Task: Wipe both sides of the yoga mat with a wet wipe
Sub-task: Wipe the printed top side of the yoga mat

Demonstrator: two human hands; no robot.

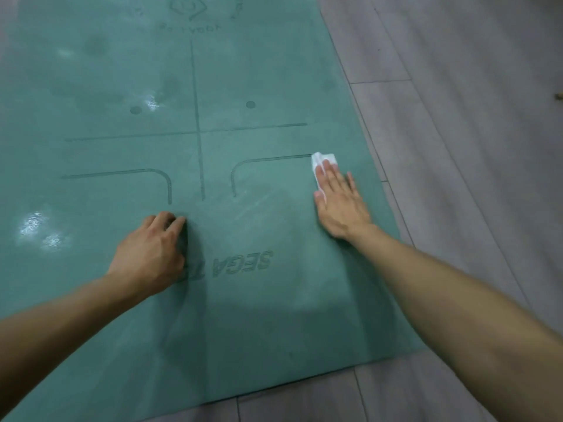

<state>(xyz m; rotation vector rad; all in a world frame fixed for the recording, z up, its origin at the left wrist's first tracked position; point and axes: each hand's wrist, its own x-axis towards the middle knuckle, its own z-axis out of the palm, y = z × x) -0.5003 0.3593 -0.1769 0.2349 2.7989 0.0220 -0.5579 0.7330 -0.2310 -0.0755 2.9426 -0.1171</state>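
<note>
A teal yoga mat (128,86) with dark alignment lines and printed lettering lies flat on the floor and fills most of the view. My right hand (339,199) presses flat, fingers straight, on a white wet wipe (320,159) near the mat's right edge; part of the wipe sticks out past my fingertips. My left hand (152,251) rests on the mat near its middle with the fingers bent, fingertips on the surface, holding nothing. Shiny damp patches show on the mat's left and far parts.
Grey wood-look floor planks (457,102) run along the mat's right side and in front of its near edge. A small brownish object (559,95) sits at the far right border of the view.
</note>
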